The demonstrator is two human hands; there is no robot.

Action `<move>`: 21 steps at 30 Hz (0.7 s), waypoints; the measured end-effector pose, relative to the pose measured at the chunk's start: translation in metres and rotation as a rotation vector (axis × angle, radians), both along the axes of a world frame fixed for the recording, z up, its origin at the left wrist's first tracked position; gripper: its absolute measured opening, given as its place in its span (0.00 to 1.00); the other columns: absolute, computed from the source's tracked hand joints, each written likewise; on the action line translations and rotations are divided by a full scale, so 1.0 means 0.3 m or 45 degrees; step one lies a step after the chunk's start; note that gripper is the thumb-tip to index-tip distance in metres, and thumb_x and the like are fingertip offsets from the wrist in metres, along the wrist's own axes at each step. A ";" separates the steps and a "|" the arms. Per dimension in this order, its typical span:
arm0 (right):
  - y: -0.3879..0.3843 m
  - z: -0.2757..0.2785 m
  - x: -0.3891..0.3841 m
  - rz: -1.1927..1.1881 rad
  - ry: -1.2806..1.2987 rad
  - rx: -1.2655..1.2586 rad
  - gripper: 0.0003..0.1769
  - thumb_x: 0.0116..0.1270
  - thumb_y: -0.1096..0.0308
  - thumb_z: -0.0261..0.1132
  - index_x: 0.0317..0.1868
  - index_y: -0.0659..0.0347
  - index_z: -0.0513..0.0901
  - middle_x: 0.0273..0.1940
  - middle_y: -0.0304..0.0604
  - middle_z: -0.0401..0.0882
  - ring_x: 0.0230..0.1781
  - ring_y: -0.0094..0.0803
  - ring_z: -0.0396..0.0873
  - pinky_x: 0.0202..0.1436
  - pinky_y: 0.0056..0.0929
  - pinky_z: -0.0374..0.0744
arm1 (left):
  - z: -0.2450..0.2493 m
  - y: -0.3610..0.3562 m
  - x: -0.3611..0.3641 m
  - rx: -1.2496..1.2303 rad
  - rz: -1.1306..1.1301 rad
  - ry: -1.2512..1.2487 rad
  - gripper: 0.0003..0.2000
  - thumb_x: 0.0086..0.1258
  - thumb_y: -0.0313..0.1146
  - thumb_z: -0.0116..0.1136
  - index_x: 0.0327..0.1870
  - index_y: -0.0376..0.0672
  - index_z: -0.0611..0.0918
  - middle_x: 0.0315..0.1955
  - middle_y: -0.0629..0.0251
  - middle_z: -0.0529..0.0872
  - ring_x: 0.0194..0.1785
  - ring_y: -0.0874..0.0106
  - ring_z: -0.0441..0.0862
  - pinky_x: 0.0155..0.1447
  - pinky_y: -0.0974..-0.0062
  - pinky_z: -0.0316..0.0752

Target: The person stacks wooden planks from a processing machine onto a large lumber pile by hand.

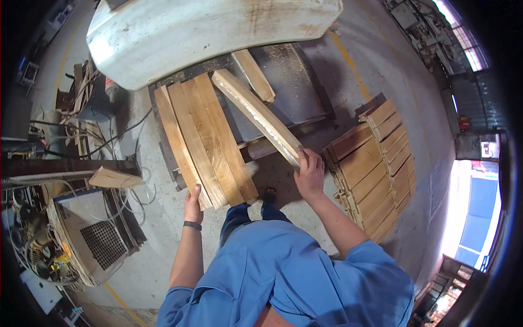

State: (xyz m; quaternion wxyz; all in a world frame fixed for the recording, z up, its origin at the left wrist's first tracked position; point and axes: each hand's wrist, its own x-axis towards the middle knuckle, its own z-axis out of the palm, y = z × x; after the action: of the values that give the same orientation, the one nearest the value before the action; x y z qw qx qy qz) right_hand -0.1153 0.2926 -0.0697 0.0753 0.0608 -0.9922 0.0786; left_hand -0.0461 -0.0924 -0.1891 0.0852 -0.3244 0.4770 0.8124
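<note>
- Held the near end of a long plank tight in the right hand, with the fingers curled round the wood.
- Had the plank tilted above the grey metal surface, with its far end close to a short piece of wood lying there.
- Rested the left hand at the near end of the flat boards, with the thumb on top.
- Could not see the left fingers, tucked below the boards, so could not tell if that hand was open or closed.
- Wore a dark band on the left wrist.
- Could not see the far part of the surface, hidden under a big white curved cover.
- Saw only the tips of dark shoes, just past the blue shirt.
- Saw a stack of boards on the floor to the right, with its near corner hidden behind the right arm.
- Saw a machine with a grille and loose cables to the left, partly cut off by the dark round edge of the view.
- Could not read anything on the small red thing on the far wall: too tiny and blurred.
</note>
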 end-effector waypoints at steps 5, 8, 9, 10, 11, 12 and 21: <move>0.033 0.009 -0.004 0.148 0.164 0.070 0.31 0.59 0.73 0.66 0.66 0.55 0.77 0.61 0.43 0.70 0.63 0.45 0.70 0.67 0.47 0.71 | -0.035 -0.014 0.008 -0.004 -0.025 -0.014 0.33 0.73 0.49 0.66 0.70 0.35 0.71 0.62 0.58 0.82 0.63 0.63 0.82 0.68 0.61 0.77; 0.032 0.027 0.002 0.149 0.135 0.014 0.30 0.60 0.74 0.65 0.66 0.55 0.77 0.60 0.43 0.71 0.62 0.44 0.70 0.66 0.46 0.71 | -0.018 -0.011 0.004 -0.007 -0.051 0.005 0.34 0.73 0.50 0.65 0.70 0.34 0.70 0.62 0.57 0.82 0.63 0.62 0.82 0.68 0.61 0.77; 0.029 0.028 -0.001 0.149 0.125 -0.012 0.30 0.60 0.74 0.65 0.66 0.54 0.77 0.60 0.43 0.71 0.62 0.45 0.70 0.66 0.46 0.71 | -0.015 -0.010 0.003 -0.008 -0.060 0.005 0.34 0.73 0.50 0.65 0.70 0.34 0.70 0.62 0.57 0.81 0.63 0.62 0.82 0.68 0.61 0.77; 0.025 0.025 0.000 0.138 0.126 -0.010 0.30 0.60 0.74 0.66 0.66 0.54 0.77 0.60 0.43 0.71 0.62 0.45 0.70 0.66 0.47 0.71 | -0.013 -0.010 0.003 -0.008 -0.065 0.003 0.34 0.73 0.50 0.65 0.70 0.34 0.70 0.62 0.57 0.81 0.63 0.62 0.82 0.68 0.61 0.77; 0.018 0.020 0.004 0.130 0.126 -0.007 0.31 0.59 0.74 0.66 0.66 0.54 0.77 0.60 0.43 0.71 0.62 0.45 0.70 0.66 0.47 0.71 | -0.012 -0.010 0.003 -0.008 -0.068 0.001 0.34 0.73 0.50 0.65 0.70 0.34 0.70 0.62 0.57 0.81 0.63 0.62 0.82 0.68 0.62 0.77; 0.011 0.015 0.008 0.122 0.126 -0.005 0.31 0.59 0.74 0.67 0.66 0.54 0.77 0.60 0.43 0.71 0.62 0.45 0.70 0.67 0.47 0.71 | -0.010 -0.008 0.001 0.013 -0.050 -0.006 0.33 0.74 0.48 0.65 0.70 0.34 0.71 0.62 0.57 0.82 0.64 0.63 0.81 0.69 0.62 0.76; -0.026 -0.061 0.010 -0.148 -0.447 -0.971 0.39 0.54 0.69 0.74 0.69 0.55 0.72 0.60 0.50 0.70 0.62 0.54 0.72 0.66 0.47 0.74 | -0.013 -0.009 0.004 0.024 -0.009 -0.032 0.29 0.74 0.45 0.66 0.67 0.34 0.74 0.61 0.57 0.82 0.63 0.64 0.81 0.69 0.65 0.74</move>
State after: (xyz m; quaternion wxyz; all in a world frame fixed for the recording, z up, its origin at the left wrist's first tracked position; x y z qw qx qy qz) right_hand -0.1124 0.2848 -0.0879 -0.0736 -0.0419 -0.8916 0.4449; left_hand -0.0449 -0.0952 -0.1931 0.0972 -0.3322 0.4692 0.8124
